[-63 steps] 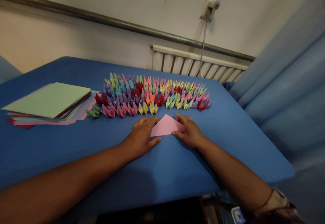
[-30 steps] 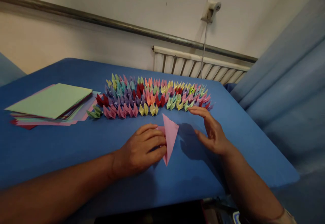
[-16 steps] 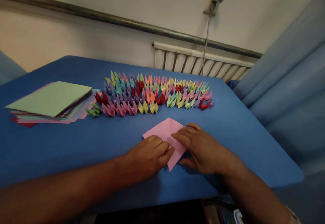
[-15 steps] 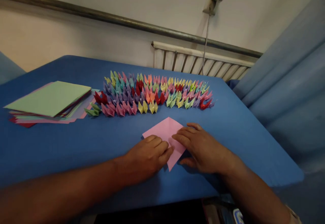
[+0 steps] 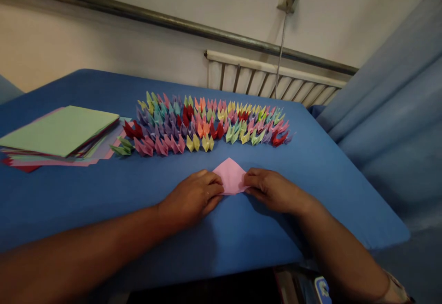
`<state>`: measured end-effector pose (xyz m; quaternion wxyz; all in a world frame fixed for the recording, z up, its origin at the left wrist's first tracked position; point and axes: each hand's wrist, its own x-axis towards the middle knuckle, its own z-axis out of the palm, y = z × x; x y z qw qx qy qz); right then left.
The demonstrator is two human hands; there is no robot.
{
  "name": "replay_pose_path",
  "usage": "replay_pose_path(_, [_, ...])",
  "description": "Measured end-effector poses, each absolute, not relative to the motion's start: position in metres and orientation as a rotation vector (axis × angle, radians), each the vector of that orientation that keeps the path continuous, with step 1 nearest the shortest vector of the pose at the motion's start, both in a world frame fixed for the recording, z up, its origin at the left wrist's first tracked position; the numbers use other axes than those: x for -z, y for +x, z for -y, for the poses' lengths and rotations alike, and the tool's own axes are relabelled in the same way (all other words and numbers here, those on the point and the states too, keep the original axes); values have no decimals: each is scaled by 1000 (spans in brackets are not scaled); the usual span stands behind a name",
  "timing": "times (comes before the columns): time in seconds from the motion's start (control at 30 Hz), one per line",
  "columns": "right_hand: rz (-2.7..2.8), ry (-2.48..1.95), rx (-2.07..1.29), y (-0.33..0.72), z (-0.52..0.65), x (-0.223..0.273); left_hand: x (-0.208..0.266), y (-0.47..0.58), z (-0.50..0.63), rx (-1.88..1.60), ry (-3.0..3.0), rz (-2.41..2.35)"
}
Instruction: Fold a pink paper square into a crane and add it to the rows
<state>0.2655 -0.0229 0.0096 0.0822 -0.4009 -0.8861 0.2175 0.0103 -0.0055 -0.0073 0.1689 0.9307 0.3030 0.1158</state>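
A pink sheet of origami paper (image 5: 230,176) lies on the blue table, with one corner pointing away from me and a straight lower edge facing me. My left hand (image 5: 198,194) pinches its left side between thumb and fingers. On the right side, my right hand (image 5: 267,188) grips the paper the same way. Both side corners are hidden under my fingers. Beyond the paper stand rows of folded paper cranes (image 5: 207,124) in many colours.
A stack of square coloured paper (image 5: 60,131), pale green on top, lies at the left of the blue table (image 5: 331,193). Behind are a metal rail (image 5: 165,24) and a radiator (image 5: 272,76). A blue curtain (image 5: 386,111) hangs at the right. Dark items lie below the near edge.
The pink sheet's near corner no longer points toward me; its lower edge is now straight. My hands have moved apart to its two sides. The view has shifted slightly.
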Motion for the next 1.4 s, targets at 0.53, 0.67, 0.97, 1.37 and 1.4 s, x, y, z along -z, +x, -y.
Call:
replay_pose_path(0.53, [2388, -1795, -621, 264, 12, -3, -1, 13, -19, -162, 2516, -1345])
replay_pose_path(0.67, [2288, -1982, -460, 251, 16, 2, 0, 13, -16, -129, 2631, -1339])
replay_pose_path(0.97, [2179, -1963, -291, 230, 11, 9, 5, 14, -13, -363, 2566, -1320])
replay_pose_path(1.37, [2199, -2180, -551, 223, -10, -7, 6, 11, -13, -338, 2577, -1195])
replay_pose_path(1.4, [2193, -2177, -556, 222, -10, -7, 6, 10, -13, -335, 2578, -1199])
